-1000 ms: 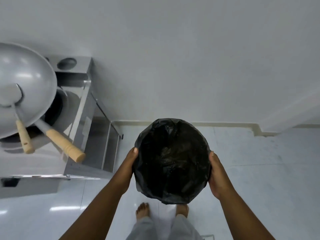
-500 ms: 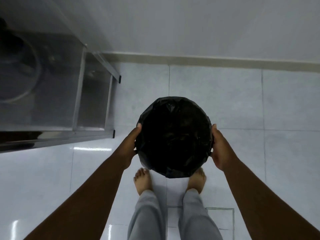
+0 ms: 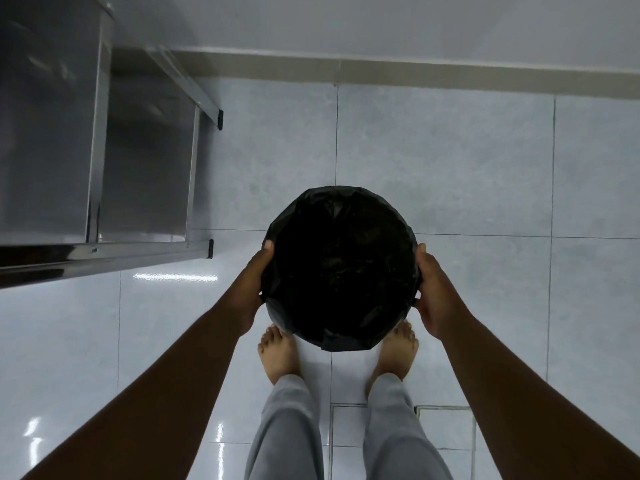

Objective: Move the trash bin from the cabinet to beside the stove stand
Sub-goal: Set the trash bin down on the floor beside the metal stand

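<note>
The round trash bin point(image 3: 341, 268), lined with a black plastic bag, is seen from straight above in the middle of the view. My left hand point(image 3: 254, 289) presses its left side and my right hand point(image 3: 434, 292) presses its right side. Whether the bin touches the floor cannot be told. The steel stove stand point(image 3: 100, 168) is at the upper left, its front right leg point(image 3: 209, 248) a short way left of the bin. The bin's body under the bag is hidden.
Pale grey floor tiles point(image 3: 450, 161) stretch ahead to the beige skirting point(image 3: 381, 69) and white wall. My bare feet point(image 3: 278, 351) stand just behind the bin. A square floor drain cover point(image 3: 446, 427) lies at my right foot.
The view has tilted down, so the wok and stove top have left the frame. The bin sits lower and nearer the floor, still held on both sides.
</note>
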`<state>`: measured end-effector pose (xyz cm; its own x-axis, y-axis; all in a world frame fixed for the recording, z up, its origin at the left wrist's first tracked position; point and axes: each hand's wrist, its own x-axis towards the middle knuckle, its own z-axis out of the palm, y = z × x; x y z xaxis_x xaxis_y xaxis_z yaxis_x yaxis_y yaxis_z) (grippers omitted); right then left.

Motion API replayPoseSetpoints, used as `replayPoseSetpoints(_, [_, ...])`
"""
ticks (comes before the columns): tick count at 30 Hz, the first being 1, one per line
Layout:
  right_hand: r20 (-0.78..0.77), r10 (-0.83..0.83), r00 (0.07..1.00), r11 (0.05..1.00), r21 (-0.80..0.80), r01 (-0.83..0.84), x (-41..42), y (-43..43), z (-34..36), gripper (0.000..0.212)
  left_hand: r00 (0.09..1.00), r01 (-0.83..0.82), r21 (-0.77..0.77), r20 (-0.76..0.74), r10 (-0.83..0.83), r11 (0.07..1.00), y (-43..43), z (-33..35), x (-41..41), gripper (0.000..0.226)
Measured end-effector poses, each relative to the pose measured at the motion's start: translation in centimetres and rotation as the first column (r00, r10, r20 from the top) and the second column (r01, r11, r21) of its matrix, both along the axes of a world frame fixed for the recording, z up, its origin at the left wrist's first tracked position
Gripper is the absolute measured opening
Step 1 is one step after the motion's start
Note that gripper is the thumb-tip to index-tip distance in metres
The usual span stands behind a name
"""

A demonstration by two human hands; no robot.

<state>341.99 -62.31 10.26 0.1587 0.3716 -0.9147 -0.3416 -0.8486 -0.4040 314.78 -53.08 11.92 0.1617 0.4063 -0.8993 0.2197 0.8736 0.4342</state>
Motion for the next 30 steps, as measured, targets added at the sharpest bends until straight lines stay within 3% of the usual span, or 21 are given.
replayPoseSetpoints(6, [0.066, -0.024, 0.998, 0.999, 0.041, 0.022, -0.2, -0.5, 0.2, 0.060, 0.991, -0.122, 0.016, -0.050, 0.123, 0.992, -0.8, 0.2, 0.2, 0.072])
replayPoseSetpoints(9, [0.039, -0.203, 0.978, 0.979, 0.010, 0.202, -0.2, -2.0, 0.6, 0.066, 0.931, -0.329, -0.012, -0.171, 0.322, 0.944, -2.7, 0.7, -0.5, 0.081])
replayPoseSetpoints(12, [-0.112, -0.415, 0.903, 0.906, -0.141, 0.399, -0.2, -4.3, 0.2, 0.081, 0.839, -0.543, -0.209, -0.175, 0.515, 0.813, -5.7, 1.1, -1.5, 0.090])
replayPoseSetpoints(15, [-0.250, -0.534, 0.808, 0.842, -0.241, 0.482, -0.7, -5.8, -0.3, 0.086, 0.782, -0.586, -0.404, -0.056, 0.621, 0.702, -7.8, 1.7, -1.7, 0.094])
replayPoseSetpoints(17, [-0.290, -0.563, 0.774, 0.826, -0.232, 0.514, -1.2, -5.9, -0.2, 0.085, 0.732, -0.592, -0.454, 0.042, 0.680, 0.666, -8.3, 1.8, -1.5, 0.091])
replayPoseSetpoints(23, [-0.307, -0.568, 0.764, 0.823, -0.183, 0.538, -1.4, -3.4, -0.7, 0.084, 0.712, -0.596, -0.424, 0.113, 0.693, 0.681, -6.2, 1.6, 0.1, 0.084])
replayPoseSetpoints(30, [-0.298, -0.534, 0.791, 0.838, -0.065, 0.542, 0.2, 2.9, -0.7, 0.079, 0.754, -0.572, -0.309, 0.167, 0.636, 0.759, -0.3, 0.6, 2.7, 0.082])
